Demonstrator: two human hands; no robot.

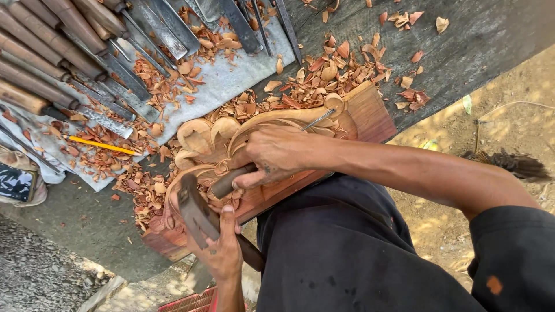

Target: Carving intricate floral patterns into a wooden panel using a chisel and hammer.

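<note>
spare chisels (pixel 69 52) | yellow pencil (pixel 99 145) | wood chips (pixel 329 75) | grey cloth (pixel 231 78)

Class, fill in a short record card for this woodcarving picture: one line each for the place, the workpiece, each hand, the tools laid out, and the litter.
Place: grey workbench outdoors, sandy ground beside it
Workpiece: reddish carved wood panel with scroll shapes, lying on the bench
Left hand: grips a hammer above the panel
Right hand: closed round a chisel, its blade lying across the carving
Tools laid out: row of chisels on a pale cloth; a yellow pencil
Litter: wood chips scattered around the panel
</note>
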